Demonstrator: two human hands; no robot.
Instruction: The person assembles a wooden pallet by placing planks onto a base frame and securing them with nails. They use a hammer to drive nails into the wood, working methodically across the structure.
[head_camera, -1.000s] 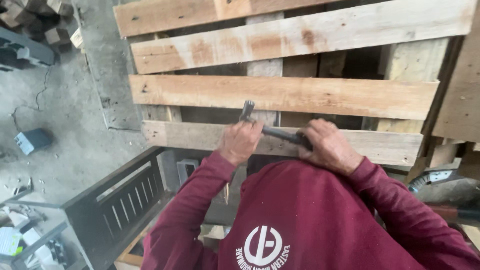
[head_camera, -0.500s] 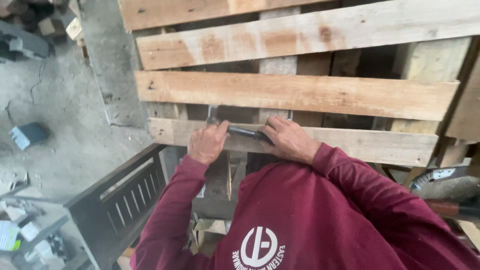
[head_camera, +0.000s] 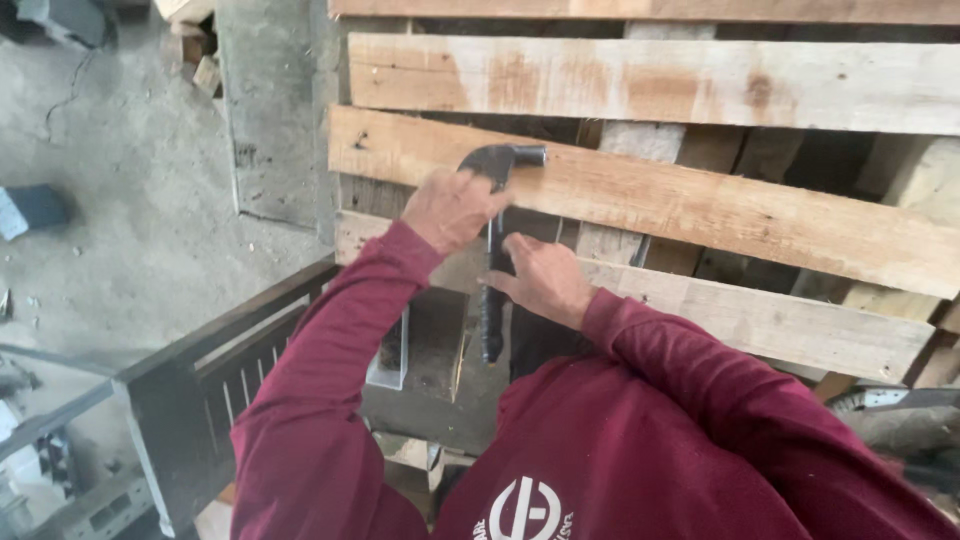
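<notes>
A wooden pallet (head_camera: 700, 200) fills the upper right of the view, its pale, stained slats running from left to right with dark gaps between them. To its left lies a grey concrete floor (head_camera: 130, 230), cracked and dusty, with a few wood offcuts (head_camera: 200, 60) near the top edge. Below the pallet, at lower left, stands a dark slatted frame (head_camera: 210, 390), and a metal bracket-like piece (head_camera: 430, 345) sits just under the hands.

The person wears a maroon long-sleeved shirt (head_camera: 640, 450) with a white round emblem on the chest; both sleeves reach up toward the pallet.

A dark hammer (head_camera: 493, 250) stands nearly upright over the slats. Its head lies against the middle slat (head_camera: 640, 195), and its ribbed handle hangs down across the gap and past the lower slat (head_camera: 760, 320).

The left hand (head_camera: 452, 210) sits at the top of the hammer, just below the head, fingers curled together over it; whether they clasp the metal or only press on it is hard to tell from this angle. The right hand (head_camera: 540, 280) is lower, closed around the handle at its middle, with the thumb side against the shaft.
</notes>
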